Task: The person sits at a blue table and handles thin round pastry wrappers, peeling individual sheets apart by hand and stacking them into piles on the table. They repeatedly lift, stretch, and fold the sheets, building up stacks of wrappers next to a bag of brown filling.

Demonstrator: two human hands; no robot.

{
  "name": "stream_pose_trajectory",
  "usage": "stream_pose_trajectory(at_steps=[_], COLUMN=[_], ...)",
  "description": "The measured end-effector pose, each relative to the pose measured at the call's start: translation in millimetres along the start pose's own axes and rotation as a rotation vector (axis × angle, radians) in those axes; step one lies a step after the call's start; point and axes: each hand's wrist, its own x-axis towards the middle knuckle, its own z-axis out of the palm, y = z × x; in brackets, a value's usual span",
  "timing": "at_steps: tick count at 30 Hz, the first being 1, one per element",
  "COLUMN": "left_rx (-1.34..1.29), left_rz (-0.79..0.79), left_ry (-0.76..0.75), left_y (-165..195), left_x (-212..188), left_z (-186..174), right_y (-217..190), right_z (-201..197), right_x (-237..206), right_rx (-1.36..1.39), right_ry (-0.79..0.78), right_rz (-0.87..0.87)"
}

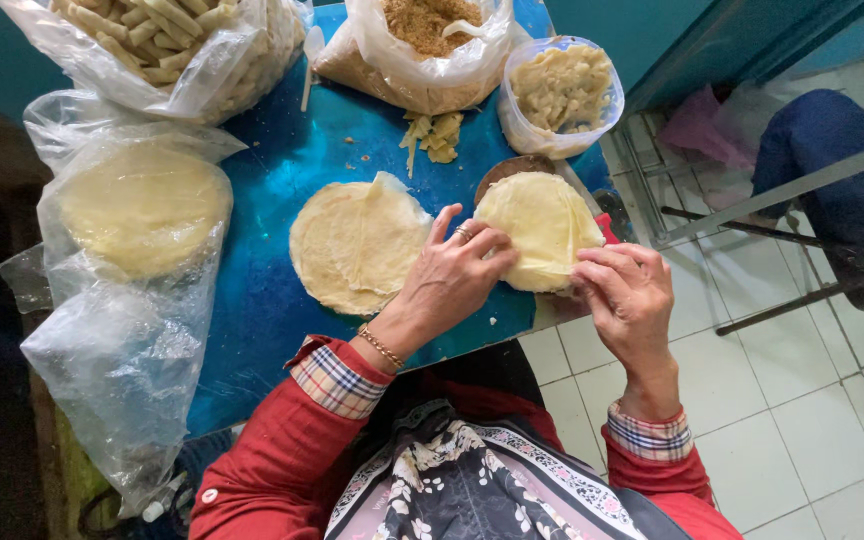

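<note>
**Thin wrapper pinched between both hands at the surface's right edge**

I have a round, pale yellow wrapper (542, 228) held at the right edge of the blue surface (272, 300), lying over a small brown dish (504, 169) whose rim shows at its upper left. The fingers (487, 245) of my left hand (450, 278) are closed on the wrapper's left edge, pinching the sheet. My right hand (630, 296) has its fingers curled shut on the lower right edge of the same wrapper.

Just left of my left hand, a stack of flat wrappers (355, 243) lies bare on the surface, its top sheet creased near the upper rim. Above it sit a few loose filling scraps (434, 135). Beyond those, at the far edge, stand an open bag of brown crumbs (422, 45) and, to its right, a clear tub of pale chopped filling (562, 90). At the far left corner a plastic bag of finished rolls (167, 45) rests, and below it another clear bag (142, 215) holds a stack of round wrappers. To my right is white tiled floor (802, 400).
</note>
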Motion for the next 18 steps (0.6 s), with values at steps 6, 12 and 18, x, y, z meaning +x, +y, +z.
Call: stream_pose_trajectory(at_steps=[6,12,18], left_rx=[-0.089,-0.084,-0.122], left_rz=[-0.037,-0.099,-0.112], left_ry=[-0.059,-0.141,-0.056], left_y=[10,14,8], left_x=[8,19,35], left_z=[-18,-26,2], right_y=[13,27,23], right_z=[-4,23,30], right_x=[10,52,55], right_rx=[0.277,-0.056,0.029], right_ry=[0.087,0.004,0.001], right_rz=[0.319,0.181,0.260])
